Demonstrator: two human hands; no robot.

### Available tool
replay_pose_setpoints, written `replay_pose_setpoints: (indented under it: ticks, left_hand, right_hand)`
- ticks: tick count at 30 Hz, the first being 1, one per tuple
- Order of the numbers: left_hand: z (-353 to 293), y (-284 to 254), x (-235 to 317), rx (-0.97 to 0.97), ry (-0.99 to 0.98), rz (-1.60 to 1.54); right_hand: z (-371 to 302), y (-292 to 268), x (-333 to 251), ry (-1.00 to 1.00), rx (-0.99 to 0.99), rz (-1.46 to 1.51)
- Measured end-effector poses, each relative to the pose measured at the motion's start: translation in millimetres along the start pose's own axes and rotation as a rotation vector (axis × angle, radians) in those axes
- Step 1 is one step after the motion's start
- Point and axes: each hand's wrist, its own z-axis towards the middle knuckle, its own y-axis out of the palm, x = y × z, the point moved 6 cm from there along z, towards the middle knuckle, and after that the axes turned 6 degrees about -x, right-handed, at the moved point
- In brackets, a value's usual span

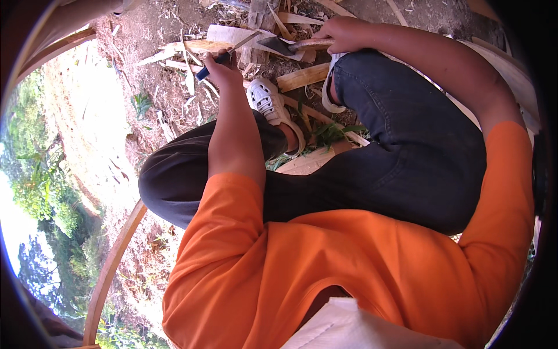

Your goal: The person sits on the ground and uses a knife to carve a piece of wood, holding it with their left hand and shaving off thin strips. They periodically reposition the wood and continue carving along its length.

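My left hand is closed around the blue-and-black handle of a slim tool with a thin metal shaft. Its shaft slants up and right across a pale piece of wood; whether it is a screwdriver or a file I cannot tell. My right hand grips a wooden-handled tool with a dark flat blade, which points left over the wood. The slim tool's tip is close to that blade; whether they touch is unclear. Beneath the pale wood lies a rough grey timber.
Wood shavings and strips litter the dirt ground. A short wooden block lies by my white clog. My bent legs take up the middle. A curved wooden bar stands at left, with greenery beyond.
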Motion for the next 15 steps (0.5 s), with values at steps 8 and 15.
replay_pose_setpoints:
  ticks: [8, 15]
  left_hand:
    - [6.3, 153.6, 22.7, -0.539, 0.217, 0.935]
    - [-3.8, 148.4, 21.4, -0.508, -0.055, 0.678]
  right_hand:
    - [5.9, 9.7, -5.5, 0.132, -0.03, -0.286]
    - [-10.3, -9.4, -25.1, 0.075, 0.071, -0.173]
